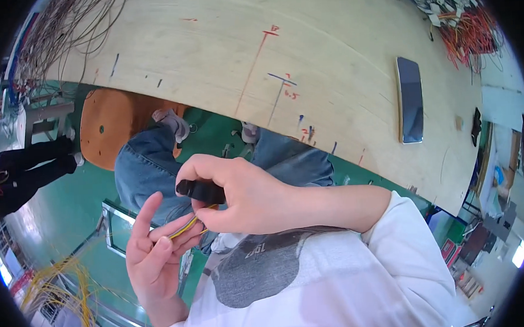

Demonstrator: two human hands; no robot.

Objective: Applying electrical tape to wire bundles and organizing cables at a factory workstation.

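Observation:
Over my lap, my right hand (pixel 246 197) grips a short, thick black object (pixel 201 191) that looks like a tape roll seen from the side. Its thumb presses close to a thin bundle of yellow and grey wires (pixel 184 228). Those wires run across the fingers of my left hand (pixel 154 258), which pinches them between thumb and fingers while its index finger points up. The two hands nearly meet at the wires, and my right fingers hide part of the black object.
Beyond my lap stands a wooden table (pixel 340 70) with red and blue marks. On it lie a phone (pixel 410 99), a heap of red and white wires (pixel 462 23) and loose brown wires (pixel 68 28). Yellow wires (pixel 73 286) hang at lower left, near a wooden chair (pixel 107 130).

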